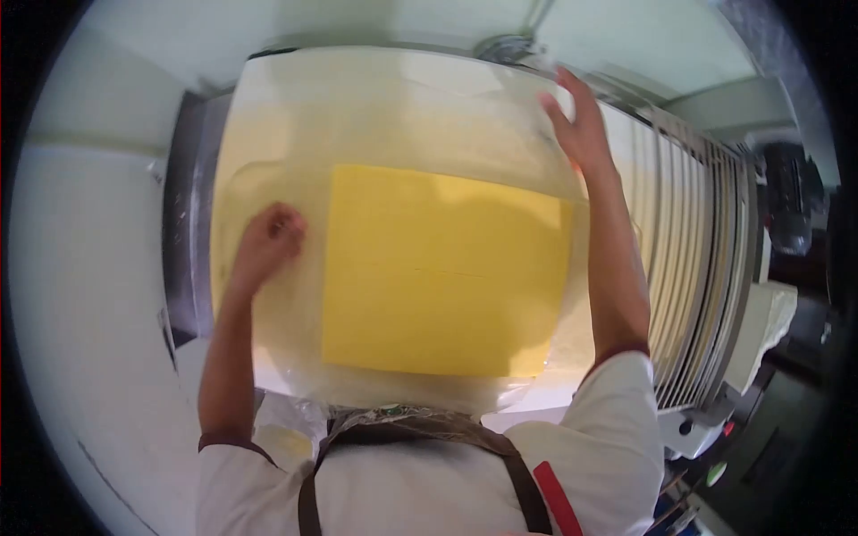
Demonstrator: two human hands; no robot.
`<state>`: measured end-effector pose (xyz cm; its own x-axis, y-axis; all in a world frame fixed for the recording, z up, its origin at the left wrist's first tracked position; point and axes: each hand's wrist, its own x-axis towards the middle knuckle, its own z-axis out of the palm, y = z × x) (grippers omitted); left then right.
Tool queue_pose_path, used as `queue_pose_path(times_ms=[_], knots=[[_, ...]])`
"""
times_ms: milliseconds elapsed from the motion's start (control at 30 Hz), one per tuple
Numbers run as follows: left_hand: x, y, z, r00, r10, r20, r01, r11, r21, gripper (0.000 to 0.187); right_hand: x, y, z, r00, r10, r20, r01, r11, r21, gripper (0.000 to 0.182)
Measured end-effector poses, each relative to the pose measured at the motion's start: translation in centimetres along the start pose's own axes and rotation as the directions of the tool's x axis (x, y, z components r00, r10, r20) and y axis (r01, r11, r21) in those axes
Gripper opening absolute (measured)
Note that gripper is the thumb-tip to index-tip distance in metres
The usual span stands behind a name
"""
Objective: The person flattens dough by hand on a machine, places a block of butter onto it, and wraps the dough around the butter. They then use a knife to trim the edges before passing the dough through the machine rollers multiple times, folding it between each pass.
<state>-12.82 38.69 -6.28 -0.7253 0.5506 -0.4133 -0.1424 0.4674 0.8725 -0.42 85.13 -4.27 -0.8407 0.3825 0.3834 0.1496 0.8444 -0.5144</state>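
Note:
A flat yellow rectangular slab [447, 268] lies on a white work surface [572, 371], with a faint crease across its middle. Clear plastic film [357, 125] spreads around the slab and reaches past its edges; whether it also covers the top is hard to tell. To the left of the slab is my left hand [271, 239], slightly blurred, its fingers curled together; anything inside them is hidden. My right hand [579, 125] reaches beyond the slab's far right corner, at the back of the surface. Its thumb and fingers are apart, and nothing shows between them.
Along the right side runs a rack of parallel metal bars [688, 259]. A metal strip [192, 214] borders the left edge. Pale wall panels [429, 22] rise behind. Dark equipment [791, 192] stands at far right, and an apron [411, 429] touches the near edge.

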Motion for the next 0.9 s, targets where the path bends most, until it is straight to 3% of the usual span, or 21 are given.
queue_pose_path(times_ms=[33,67,100,200,267,333,400,467,567,600,667,700,767,867,900], knots=[[-2.3,0.2,0.7,0.989,0.115,-0.088,-0.069,0.909,0.41,0.026,-2.3,-2.7,-0.8,1.0,0.009,0.003,-0.009,0.999,-0.034,0.058],[-4.3,1.1,1.5,0.995,0.055,-0.086,0.003,0.828,0.56,0.03,-5.1,-5.4,-0.3,0.999,-0.001,0.039,0.003,0.999,-0.038,0.059],[-5.6,0.9,2.5,0.966,0.232,-0.114,-0.093,0.724,0.684,0.026,-8.1,-8.2,0.3,0.997,-0.013,0.07,0.017,0.999,-0.049,0.059],[-6.0,-1.3,3.2,0.894,0.408,-0.182,-0.147,0.654,0.742,0.034,-15.0,-17.8,2.0,0.923,-0.01,0.385,0.026,0.999,-0.036,0.074],[-6.3,-1.4,3.2,0.932,0.331,-0.148,-0.257,0.891,0.375,0.037,-18.0,-21.2,3.8,0.913,0.053,0.404,-0.047,0.999,-0.025,0.077],[-6.8,-0.2,3.6,0.968,0.241,-0.072,-0.246,0.966,-0.076,0.04,-19.6,-22.9,5.1,0.936,0.129,0.327,-0.116,0.991,-0.06,0.078],[-7.8,3.3,4.4,0.986,0.159,0.054,-0.108,0.849,-0.516,0.041,-20.7,-23.5,5.3,0.95,0.192,0.247,-0.198,0.98,0.0,0.078],[-9.4,8.1,6.5,0.97,0.219,0.103,-0.086,0.707,-0.702,0.04,-21.3,-23.0,4.8,0.953,0.236,0.188,-0.268,0.95,0.163,0.076],[-10.3,14.1,9.7,0.845,0.525,0.104,-0.264,0.578,-0.773,0.026,-21.9,-21.1,3.6,0.953,0.285,0.102,-0.3,0.835,0.461,0.076],[-10.3,16.3,11.8,0.784,0.598,0.166,-0.057,0.336,-0.94,0.027,-22.2,-20.8,2.4,0.93,0.358,0.087,-0.348,0.777,0.525,0.076],[-12.5,21.8,11.5,0.643,0.725,0.247,0.065,0.269,-0.961,0.037,-23.1,-20.5,0.5,0.89,0.451,0.065,-0.397,0.698,0.596,0.075],[-13.6,24.4,12.4,0.614,0.764,0.2,0.027,0.233,-0.972,0.043,-23.6,-20.4,0.0,0.87,0.489,0.063,-0.421,0.67,0.612,0.075],[-14.7,27.5,14.9,0.624,0.765,0.16,-0.258,0.395,-0.882,0.05,-25.4,-20.1,-0.7,0.821,0.567,0.068,-0.469,0.601,0.648,0.075],[-14.9,27.2,19.0,0.75,0.591,0.296,-0.362,0.741,-0.565,0.053,-28.3,-19.6,-0.6,0.75,0.652,0.107,-0.528,0.493,0.692,0.074],[-14.3,25.9,20.9,0.769,0.547,0.329,-0.351,0.793,-0.498,0.053,-29.2,-19.6,-0.5,0.728,0.674,0.126,-0.542,0.453,0.708,0.073]])
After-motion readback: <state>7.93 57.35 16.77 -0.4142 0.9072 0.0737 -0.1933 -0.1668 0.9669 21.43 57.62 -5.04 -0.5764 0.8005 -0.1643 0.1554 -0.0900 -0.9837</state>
